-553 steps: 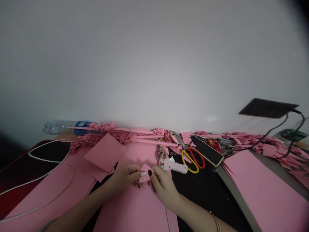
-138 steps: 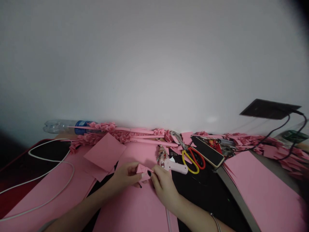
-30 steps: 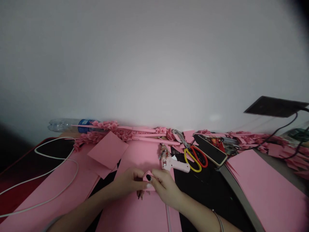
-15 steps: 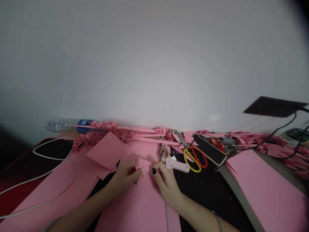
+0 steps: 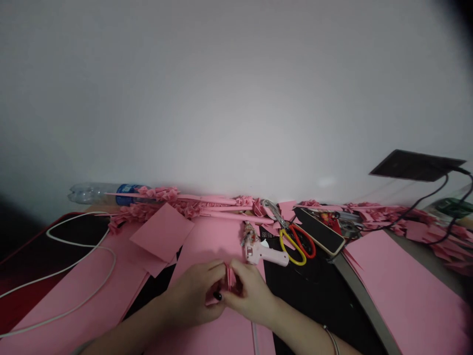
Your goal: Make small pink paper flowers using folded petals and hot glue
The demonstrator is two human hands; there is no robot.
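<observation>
Between my two hands is a small folded piece of pink paper [image 5: 229,277], seen nearly edge-on and mostly covered by fingers. My left hand [image 5: 201,294] is closed on it from the left. From the right, my right hand [image 5: 249,292] pinches the same paper, its dark-nailed thumb in front. Both hands are over a large pink sheet [image 5: 210,241]. Just beyond my right hand lies a pale pink glue gun [image 5: 271,255]. Scissors [image 5: 295,244] with one yellow and one red handle rest to its right.
Square pink papers [image 5: 164,231] are stacked at the left, near a white cable [image 5: 79,245]. Along the wall lie crumpled pink paper stems [image 5: 155,212] and a plastic bottle [image 5: 94,192]. A phone [image 5: 321,231] and more pink sheets [image 5: 406,291] are at the right.
My hands have come together and nearer to me. My right hand now grips the folded paper too, and the paper has turned from showing its face to edge-on.
</observation>
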